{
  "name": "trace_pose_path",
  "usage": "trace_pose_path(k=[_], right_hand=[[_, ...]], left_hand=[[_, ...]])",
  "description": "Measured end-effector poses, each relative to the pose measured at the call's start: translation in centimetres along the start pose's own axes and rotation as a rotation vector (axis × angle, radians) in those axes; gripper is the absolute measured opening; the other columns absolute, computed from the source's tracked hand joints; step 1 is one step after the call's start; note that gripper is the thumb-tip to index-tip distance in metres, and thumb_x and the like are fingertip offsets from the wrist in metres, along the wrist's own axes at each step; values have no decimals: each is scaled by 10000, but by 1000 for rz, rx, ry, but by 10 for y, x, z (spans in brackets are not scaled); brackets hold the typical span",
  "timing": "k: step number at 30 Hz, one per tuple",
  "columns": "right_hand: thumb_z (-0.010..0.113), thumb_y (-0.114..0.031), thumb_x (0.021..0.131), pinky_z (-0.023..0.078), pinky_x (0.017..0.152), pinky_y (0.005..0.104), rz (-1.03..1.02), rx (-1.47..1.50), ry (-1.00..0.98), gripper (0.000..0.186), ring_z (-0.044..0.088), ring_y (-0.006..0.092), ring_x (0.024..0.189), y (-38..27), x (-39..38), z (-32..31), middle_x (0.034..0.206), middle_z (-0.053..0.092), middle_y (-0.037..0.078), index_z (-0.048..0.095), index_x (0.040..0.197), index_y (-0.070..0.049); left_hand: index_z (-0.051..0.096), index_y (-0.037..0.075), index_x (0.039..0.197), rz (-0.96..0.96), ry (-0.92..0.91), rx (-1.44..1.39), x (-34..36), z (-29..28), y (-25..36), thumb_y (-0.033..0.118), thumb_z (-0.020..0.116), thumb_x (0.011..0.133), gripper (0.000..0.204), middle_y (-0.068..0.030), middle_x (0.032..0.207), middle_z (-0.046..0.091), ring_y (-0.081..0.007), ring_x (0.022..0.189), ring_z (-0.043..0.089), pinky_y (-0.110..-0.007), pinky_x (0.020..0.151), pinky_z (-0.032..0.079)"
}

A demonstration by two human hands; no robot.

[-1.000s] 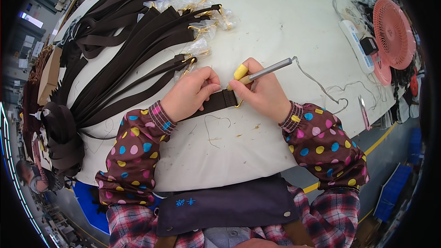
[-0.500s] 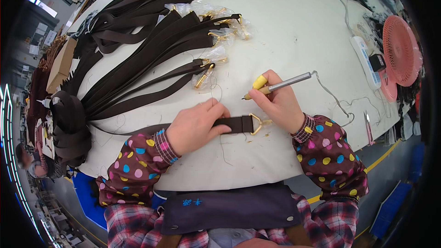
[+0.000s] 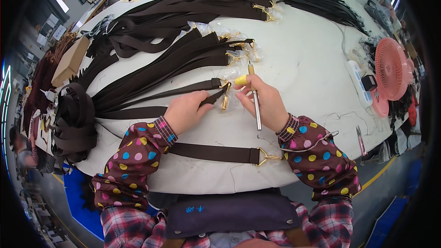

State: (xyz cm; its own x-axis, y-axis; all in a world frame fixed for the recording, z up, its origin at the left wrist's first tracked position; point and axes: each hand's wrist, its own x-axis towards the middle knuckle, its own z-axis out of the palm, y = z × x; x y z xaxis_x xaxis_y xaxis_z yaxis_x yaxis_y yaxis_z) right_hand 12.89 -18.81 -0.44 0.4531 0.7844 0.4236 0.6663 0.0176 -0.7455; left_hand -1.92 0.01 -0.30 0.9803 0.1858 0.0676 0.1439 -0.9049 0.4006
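Observation:
My left hand (image 3: 186,111) is closed on the end part of a dark brown webbing strap (image 3: 214,97), its thumb and fingers pinching the band. A gold metal fitting (image 3: 225,101), partly wrapped in clear plastic, hangs at that strap's end. In my right hand (image 3: 266,104) is a corded pen-like tool (image 3: 257,112) with a silver body and a tan front, its thin tip pointing away from me. A yellow cover sits on one right fingertip, close to the fitting. Another brown strap (image 3: 216,153) with a gold triangular ring (image 3: 262,156) lies flat nearer to me.
Bundled brown straps (image 3: 179,53) with plastic-wrapped fittings spread across the white table (image 3: 303,59). Their coiled ends (image 3: 76,121) heap at the left. At right are a pink fan (image 3: 392,69), a white power strip (image 3: 359,82) and tweezers (image 3: 361,140). A cardboard box (image 3: 70,62) stands far left.
My left hand has let go of the nearer strap and taken another farther away. The nearer strap now lies closer to me. My right hand has turned the pen-like tool tip-away.

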Motion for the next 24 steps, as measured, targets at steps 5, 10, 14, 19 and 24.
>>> trace_pose_path(k=[5, 10, 14, 19, 24], right_hand=[[742, -145, 818, 524, 760, 327, 33, -98, -69, 345, 651, 226, 882, -15, -24, -9, 994, 647, 103, 548, 1083, -42], [765, -147, 760, 517, 749, 387, -106, -218, -47, 483, 620, 337, 902, -15, -40, 1, 1031, 607, 149, 492, 1147, -53], [736, -56, 770, 514, 831, 343, 63, -187, -80, 446, 631, 309, 1011, -10, -45, -1, 1149, 610, 126, 499, 1148, -57], [684, 2, 783, 525, 792, 335, 146, -39, -61, 375, 639, 291, 980, -14, -44, -3, 1162, 609, 120, 493, 1097, -66], [645, 46, 793, 525, 695, 328, 114, -88, 8, 333, 663, 273, 855, 5, -47, 1, 1020, 646, 116, 475, 1061, -56]], left_hand=[[610, 13, 1071, -74, -303, -450, -8, -12, 25, 249, 595, 926, 277, -166, 818, 635, -344, 759, 612, -399, 681, 470], [590, -1, 1150, 140, -184, -405, -11, 5, 16, 158, 582, 942, 262, -141, 1089, 608, -255, 950, 595, -323, 841, 475], [604, 13, 1115, 243, -18, -246, -7, 6, 17, 123, 575, 938, 210, -180, 1329, 511, -322, 1194, 509, -375, 993, 415], [617, 48, 1047, 229, -26, -302, -9, 10, 15, 153, 585, 933, 159, -238, 1417, 431, -389, 1297, 418, -421, 1058, 362], [607, 63, 1045, 218, -82, -355, -6, -2, 17, 160, 620, 907, 169, -195, 1376, 481, -368, 1247, 465, -427, 1039, 373]])
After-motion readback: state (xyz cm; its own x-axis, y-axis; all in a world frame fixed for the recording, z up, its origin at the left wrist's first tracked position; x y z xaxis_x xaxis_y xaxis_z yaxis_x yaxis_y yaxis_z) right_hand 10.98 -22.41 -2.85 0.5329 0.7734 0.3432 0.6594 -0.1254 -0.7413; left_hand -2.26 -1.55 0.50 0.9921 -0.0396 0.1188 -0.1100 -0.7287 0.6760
